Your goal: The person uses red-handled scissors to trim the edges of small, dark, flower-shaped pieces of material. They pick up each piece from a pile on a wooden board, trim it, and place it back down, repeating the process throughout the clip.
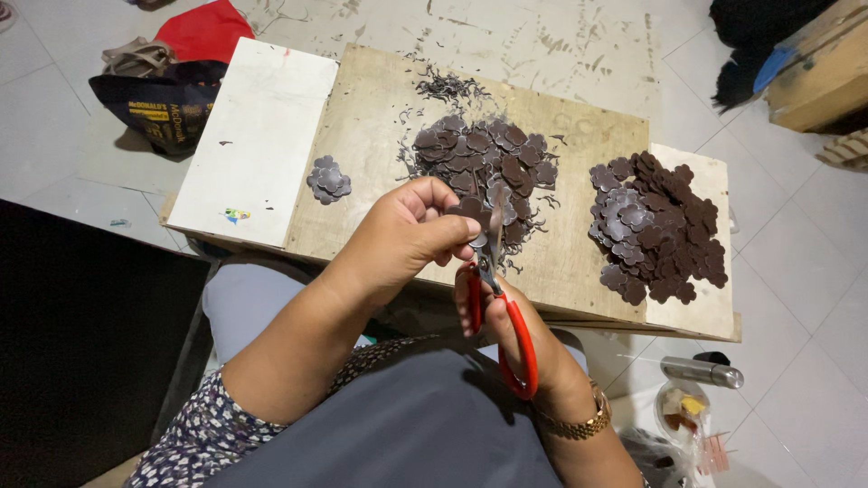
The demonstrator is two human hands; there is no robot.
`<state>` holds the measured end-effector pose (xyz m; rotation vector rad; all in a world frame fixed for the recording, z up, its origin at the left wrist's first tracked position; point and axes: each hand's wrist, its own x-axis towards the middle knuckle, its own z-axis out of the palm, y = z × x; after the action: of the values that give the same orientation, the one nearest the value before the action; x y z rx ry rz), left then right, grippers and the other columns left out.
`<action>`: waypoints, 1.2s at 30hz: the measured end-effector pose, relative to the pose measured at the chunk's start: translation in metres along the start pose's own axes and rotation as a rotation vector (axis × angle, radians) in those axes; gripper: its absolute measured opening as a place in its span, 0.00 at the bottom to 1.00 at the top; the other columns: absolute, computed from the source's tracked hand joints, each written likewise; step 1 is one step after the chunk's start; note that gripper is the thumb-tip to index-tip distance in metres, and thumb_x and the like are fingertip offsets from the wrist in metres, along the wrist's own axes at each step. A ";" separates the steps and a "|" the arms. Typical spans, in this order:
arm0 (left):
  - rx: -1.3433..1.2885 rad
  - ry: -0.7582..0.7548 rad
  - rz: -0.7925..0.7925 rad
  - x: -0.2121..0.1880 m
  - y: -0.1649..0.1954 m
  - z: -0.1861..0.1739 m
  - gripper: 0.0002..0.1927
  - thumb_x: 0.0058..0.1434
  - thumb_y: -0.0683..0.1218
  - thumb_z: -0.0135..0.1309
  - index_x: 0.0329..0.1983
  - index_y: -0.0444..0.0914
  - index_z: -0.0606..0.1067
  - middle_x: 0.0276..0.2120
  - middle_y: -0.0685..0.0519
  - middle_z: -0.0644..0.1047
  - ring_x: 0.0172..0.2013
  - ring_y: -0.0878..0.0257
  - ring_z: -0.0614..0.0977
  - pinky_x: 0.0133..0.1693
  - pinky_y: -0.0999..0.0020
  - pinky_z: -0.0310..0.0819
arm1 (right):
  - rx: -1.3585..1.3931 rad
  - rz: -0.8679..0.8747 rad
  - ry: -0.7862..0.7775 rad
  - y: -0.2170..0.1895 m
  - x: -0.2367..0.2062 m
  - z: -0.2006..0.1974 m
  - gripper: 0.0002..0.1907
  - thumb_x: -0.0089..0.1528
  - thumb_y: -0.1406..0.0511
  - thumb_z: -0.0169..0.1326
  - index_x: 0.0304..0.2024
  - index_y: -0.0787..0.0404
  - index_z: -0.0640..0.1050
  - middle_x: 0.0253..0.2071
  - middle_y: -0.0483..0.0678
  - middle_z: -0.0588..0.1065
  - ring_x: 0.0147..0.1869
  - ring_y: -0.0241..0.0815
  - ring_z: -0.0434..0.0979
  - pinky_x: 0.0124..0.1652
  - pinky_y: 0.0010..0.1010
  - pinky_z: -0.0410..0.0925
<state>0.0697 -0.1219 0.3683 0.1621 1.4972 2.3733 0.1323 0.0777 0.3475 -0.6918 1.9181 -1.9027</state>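
Two hands trimming a dark brown flower-shaped piece with red-handled scissors over a wooden board.

The left hand (407,235) reaches in from the lower left with its forearm angled up and its wrist bent, fingers curled closed and pinching a brown flower-shaped cutout (469,210) between thumb and fingertips. The right hand (515,334), wearing a gold wristwatch (579,423), comes up from below with its fingers threaded through the red loops of the scissors (493,298) and closed around them; the blades point up and meet the cutout just beside the left fingertips. Just beyond the fingers lies a heap of cutouts with trimmings (484,163); to the right of them sits a larger pile of cutouts (658,226), and well to the left a small stack (329,179), all on the wooden board (380,117).
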 end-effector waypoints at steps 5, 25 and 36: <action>-0.124 0.023 -0.071 0.003 -0.005 0.000 0.08 0.60 0.40 0.59 0.37 0.39 0.70 0.28 0.55 0.79 0.28 0.69 0.83 0.29 0.77 0.72 | -0.030 -0.023 -0.018 0.001 0.002 -0.003 0.39 0.68 0.36 0.39 0.55 0.66 0.68 0.36 0.43 0.64 0.37 0.33 0.62 0.37 0.24 0.62; -0.011 -0.026 -0.007 -0.003 0.006 -0.001 0.07 0.62 0.40 0.59 0.39 0.38 0.72 0.31 0.56 0.80 0.30 0.70 0.83 0.31 0.77 0.72 | 0.034 0.095 0.077 0.003 -0.003 -0.002 0.40 0.67 0.38 0.41 0.56 0.68 0.69 0.41 0.45 0.69 0.38 0.35 0.65 0.38 0.26 0.65; 0.121 -0.052 -0.001 -0.001 0.003 0.002 0.04 0.63 0.46 0.57 0.35 0.41 0.76 0.29 0.58 0.81 0.29 0.73 0.80 0.30 0.78 0.67 | 0.028 0.005 0.088 -0.002 -0.001 0.002 0.38 0.69 0.37 0.39 0.49 0.66 0.69 0.39 0.45 0.67 0.39 0.35 0.67 0.40 0.27 0.66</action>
<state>0.0710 -0.1212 0.3718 0.2494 1.6165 2.2600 0.1345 0.0769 0.3490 -0.6040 1.9398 -1.9840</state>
